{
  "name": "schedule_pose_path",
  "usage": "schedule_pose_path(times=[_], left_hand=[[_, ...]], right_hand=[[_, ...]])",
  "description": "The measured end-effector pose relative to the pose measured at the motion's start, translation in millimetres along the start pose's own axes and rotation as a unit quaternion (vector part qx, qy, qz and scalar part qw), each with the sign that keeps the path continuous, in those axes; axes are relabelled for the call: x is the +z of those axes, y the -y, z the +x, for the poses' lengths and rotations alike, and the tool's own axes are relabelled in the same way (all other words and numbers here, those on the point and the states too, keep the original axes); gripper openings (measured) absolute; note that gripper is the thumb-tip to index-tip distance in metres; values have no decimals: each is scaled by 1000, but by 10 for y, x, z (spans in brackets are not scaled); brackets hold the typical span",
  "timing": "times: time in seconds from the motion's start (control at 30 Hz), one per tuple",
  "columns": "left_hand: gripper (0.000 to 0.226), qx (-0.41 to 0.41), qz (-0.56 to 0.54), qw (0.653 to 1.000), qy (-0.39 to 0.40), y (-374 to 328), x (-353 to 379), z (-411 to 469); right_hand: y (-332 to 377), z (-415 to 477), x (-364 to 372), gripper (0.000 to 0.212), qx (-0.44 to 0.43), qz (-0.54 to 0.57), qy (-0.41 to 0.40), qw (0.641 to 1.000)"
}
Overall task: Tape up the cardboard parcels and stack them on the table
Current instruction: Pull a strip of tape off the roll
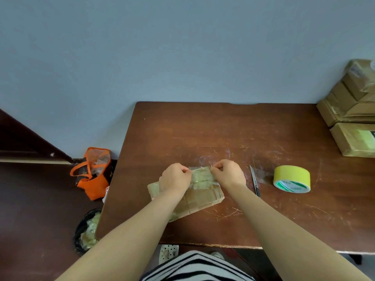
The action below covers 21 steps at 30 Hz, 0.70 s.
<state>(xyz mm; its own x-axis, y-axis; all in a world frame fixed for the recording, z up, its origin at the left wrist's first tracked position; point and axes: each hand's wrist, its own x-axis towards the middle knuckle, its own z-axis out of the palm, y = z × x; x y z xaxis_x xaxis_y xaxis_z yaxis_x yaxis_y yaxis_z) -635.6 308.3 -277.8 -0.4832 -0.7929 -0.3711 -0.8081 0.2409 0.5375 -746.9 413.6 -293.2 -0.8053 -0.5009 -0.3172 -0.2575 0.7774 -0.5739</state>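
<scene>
I am looking down on a scratched, dark brown wooden surface [203,128] set against a pale blue wall. Near its front edge lies the flat brown cardboard parcel [199,198], turned at a slant and already glossy with bands of clear tape. My left hand [175,177] and right hand [228,173] meet above its far end, each grip pinched narrow on one end of a short strip of clear packing tape [200,174]. The strip is stretched taut between them, I judge so that it goes down flat and free of wrinkles across the parcel's end. The film looks thin and shiny, with a faint yellow cast where it overlaps cardboard.

Just right of my right hand lies a slim utility knife with a bare metal blade [254,180], pointing away from me, close enough to reach for the next cut. Beside it stands a wide roll of tape with a yellow outer face and green-and-white printed core [292,178], with a loose clear tail stuck to the surface toward the knife.

At the far right edge a stack of taped brown cardboard boxes [353,102] rises in tiers, which I take for finished work. On the floor to the left stand an orange fabric bag [92,175] and a black bin holding crumpled tape scraps [86,233].
</scene>
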Motion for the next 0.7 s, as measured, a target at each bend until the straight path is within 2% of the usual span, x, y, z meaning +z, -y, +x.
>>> schedule_pose_path(times=[0.23,0.33,0.37,0.4,0.43,0.47,0.53,0.57,0.6,0.7], left_hand=[[14,18,59,998,-19,19,56,82],[28,11,66,997,-45,53,27,97],[33,17,68,996,-57,75,20,95],[33,45,73,993,-76,104,18,80],[30,105,79,986,-104,131,21,47],[26,195,85,967,-138,146,24,4],[23,374,119,902,-179,165,96,-54],[25,429,148,872,-181,172,154,-54],[31,449,183,859,-163,179,206,-46],[50,387,238,890,-45,295,335,32]], right_hand=[[-44,53,26,13,0,-2,18,1000],[-93,52,-31,50,27,20,36,999],[-121,47,-43,57,38,30,36,998],[-148,24,-44,56,39,38,21,998],[-165,-15,-34,51,14,40,-15,999],[-166,-79,-24,45,-47,36,-63,996],[-138,-201,38,44,-204,2,-114,972],[-137,-244,94,49,-261,-27,-94,960],[-133,-281,152,53,-291,-60,-55,953],[-146,-290,303,51,-237,-60,64,968]])
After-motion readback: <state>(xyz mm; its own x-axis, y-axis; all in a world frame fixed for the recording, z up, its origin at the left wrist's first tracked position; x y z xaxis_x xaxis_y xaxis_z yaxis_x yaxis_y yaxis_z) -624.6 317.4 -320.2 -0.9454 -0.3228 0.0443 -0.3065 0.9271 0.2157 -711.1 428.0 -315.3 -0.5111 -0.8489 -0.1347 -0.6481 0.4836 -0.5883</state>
